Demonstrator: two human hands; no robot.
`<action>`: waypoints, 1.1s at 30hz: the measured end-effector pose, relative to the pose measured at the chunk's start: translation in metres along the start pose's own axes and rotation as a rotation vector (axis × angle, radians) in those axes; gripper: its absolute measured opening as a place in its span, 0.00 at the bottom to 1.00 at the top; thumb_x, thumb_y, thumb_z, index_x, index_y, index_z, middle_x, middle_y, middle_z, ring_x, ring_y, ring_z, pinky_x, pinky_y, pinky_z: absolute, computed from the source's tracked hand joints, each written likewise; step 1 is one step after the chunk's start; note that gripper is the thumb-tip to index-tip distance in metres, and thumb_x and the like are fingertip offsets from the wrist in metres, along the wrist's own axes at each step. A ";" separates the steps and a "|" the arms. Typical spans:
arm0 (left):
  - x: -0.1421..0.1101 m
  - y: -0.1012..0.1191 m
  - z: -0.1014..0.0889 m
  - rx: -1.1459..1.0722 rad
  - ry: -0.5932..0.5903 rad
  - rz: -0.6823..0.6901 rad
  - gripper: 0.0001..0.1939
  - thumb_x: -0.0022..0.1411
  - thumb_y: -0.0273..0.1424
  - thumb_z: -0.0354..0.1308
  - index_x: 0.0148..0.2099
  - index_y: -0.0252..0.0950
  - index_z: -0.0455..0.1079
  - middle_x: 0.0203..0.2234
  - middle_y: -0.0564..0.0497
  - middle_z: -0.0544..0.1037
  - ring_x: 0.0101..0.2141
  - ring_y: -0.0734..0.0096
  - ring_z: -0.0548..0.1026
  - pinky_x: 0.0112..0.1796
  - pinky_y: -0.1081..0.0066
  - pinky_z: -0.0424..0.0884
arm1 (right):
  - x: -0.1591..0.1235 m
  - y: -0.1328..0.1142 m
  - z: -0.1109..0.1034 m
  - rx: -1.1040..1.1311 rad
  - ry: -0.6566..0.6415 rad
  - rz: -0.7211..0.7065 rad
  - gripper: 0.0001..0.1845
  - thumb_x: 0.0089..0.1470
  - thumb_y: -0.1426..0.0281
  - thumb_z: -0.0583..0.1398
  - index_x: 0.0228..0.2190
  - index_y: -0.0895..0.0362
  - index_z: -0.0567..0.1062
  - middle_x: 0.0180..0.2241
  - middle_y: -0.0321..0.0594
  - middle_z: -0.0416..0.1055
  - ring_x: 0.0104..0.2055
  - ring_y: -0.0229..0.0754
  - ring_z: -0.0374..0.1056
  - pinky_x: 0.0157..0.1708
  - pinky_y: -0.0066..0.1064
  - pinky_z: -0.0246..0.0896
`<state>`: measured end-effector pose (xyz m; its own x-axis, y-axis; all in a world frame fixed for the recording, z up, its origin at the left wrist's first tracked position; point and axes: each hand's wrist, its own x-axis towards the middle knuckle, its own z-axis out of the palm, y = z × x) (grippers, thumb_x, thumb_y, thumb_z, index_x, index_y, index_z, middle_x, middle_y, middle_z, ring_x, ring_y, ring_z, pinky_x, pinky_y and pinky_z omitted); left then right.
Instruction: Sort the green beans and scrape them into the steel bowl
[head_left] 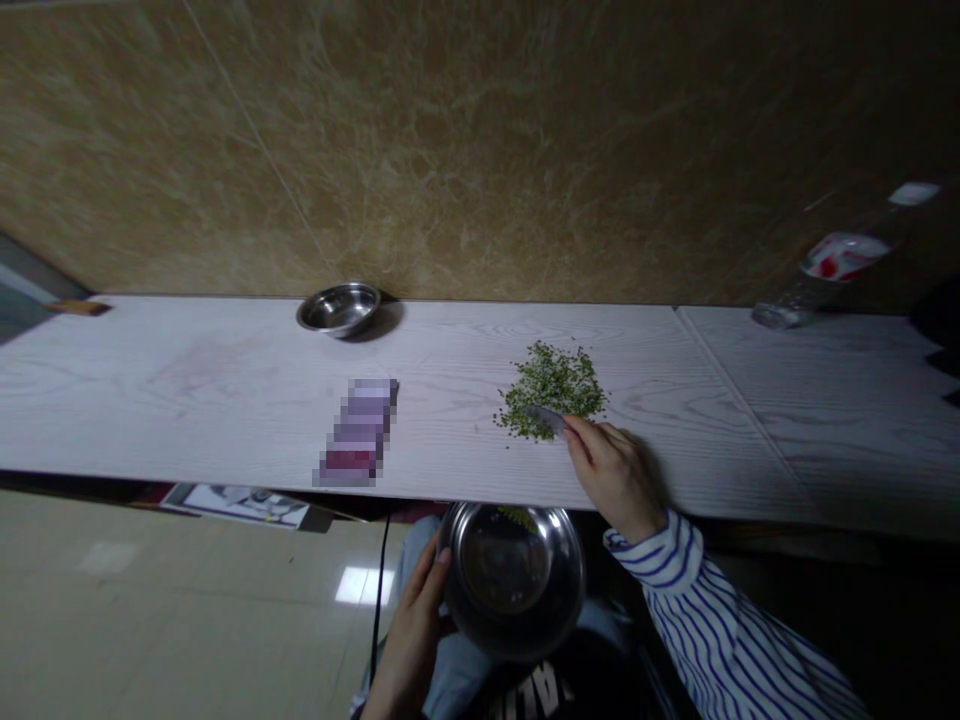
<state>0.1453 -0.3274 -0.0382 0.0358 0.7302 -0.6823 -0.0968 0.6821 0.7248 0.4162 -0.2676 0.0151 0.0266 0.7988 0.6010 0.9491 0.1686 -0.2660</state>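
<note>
My left hand [426, 590] is closed on the left rim of a shiny metal bowl [517, 630], held over my lap just below the table's front edge. Some green bits show inside its far wall. Above the tabletop, my right hand [615, 475] grips a small knife [546, 418] with a grey blade; its handle is hidden in my fingers. The blade lies at the near side of a loose, spread-out pile of finely chopped greens [555, 378].
A smaller metal bowl [341, 310] stands by the wall, with a blurred purple, flat oblong item [358, 430] nearer the front edge. At the right is a clear plastic bottle [832, 265]. Papers [247, 503] show beneath the white wood-grain table [187, 390].
</note>
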 end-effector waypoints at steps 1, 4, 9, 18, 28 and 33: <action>0.000 -0.001 -0.001 0.000 -0.005 0.005 0.33 0.64 0.49 0.55 0.69 0.46 0.61 0.67 0.48 0.64 0.63 0.51 0.63 0.41 0.64 0.75 | 0.000 -0.001 0.000 -0.005 -0.008 -0.004 0.14 0.65 0.72 0.54 0.44 0.58 0.79 0.32 0.45 0.81 0.33 0.44 0.75 0.36 0.34 0.66; 0.001 -0.002 -0.002 0.007 -0.010 0.018 0.34 0.63 0.49 0.56 0.68 0.46 0.62 0.67 0.47 0.64 0.64 0.50 0.63 0.41 0.64 0.75 | -0.003 -0.005 0.000 -0.024 -0.032 -0.023 0.14 0.65 0.72 0.54 0.44 0.58 0.79 0.33 0.46 0.81 0.32 0.45 0.75 0.36 0.35 0.65; 0.001 -0.004 -0.002 -0.004 0.003 0.021 0.33 0.63 0.49 0.57 0.68 0.45 0.63 0.68 0.47 0.64 0.64 0.50 0.64 0.40 0.66 0.76 | -0.008 -0.007 -0.003 -0.012 -0.039 -0.030 0.14 0.65 0.72 0.55 0.45 0.58 0.79 0.35 0.46 0.82 0.33 0.44 0.75 0.37 0.35 0.66; -0.002 -0.001 0.000 -0.021 0.006 0.010 0.34 0.62 0.49 0.58 0.67 0.44 0.64 0.68 0.46 0.63 0.62 0.48 0.66 0.42 0.62 0.76 | -0.011 -0.013 -0.004 -0.006 -0.072 -0.043 0.14 0.65 0.73 0.55 0.46 0.58 0.78 0.35 0.45 0.81 0.34 0.45 0.76 0.37 0.36 0.66; -0.005 0.000 0.000 -0.028 -0.004 0.042 0.32 0.62 0.48 0.58 0.66 0.44 0.65 0.68 0.46 0.63 0.63 0.47 0.65 0.43 0.60 0.77 | -0.016 -0.011 -0.005 0.032 -0.051 -0.026 0.14 0.65 0.72 0.54 0.46 0.58 0.78 0.37 0.47 0.82 0.36 0.45 0.76 0.38 0.36 0.67; -0.002 -0.004 -0.001 -0.040 0.003 0.030 0.33 0.61 0.49 0.59 0.66 0.45 0.67 0.67 0.46 0.65 0.63 0.46 0.66 0.45 0.57 0.77 | -0.017 -0.017 -0.006 0.030 -0.071 -0.052 0.14 0.65 0.72 0.54 0.45 0.57 0.79 0.34 0.45 0.81 0.34 0.44 0.76 0.36 0.35 0.67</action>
<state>0.1446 -0.3315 -0.0401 0.0289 0.7499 -0.6609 -0.1371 0.6579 0.7405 0.4012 -0.2879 0.0139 -0.0457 0.8274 0.5598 0.9389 0.2269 -0.2587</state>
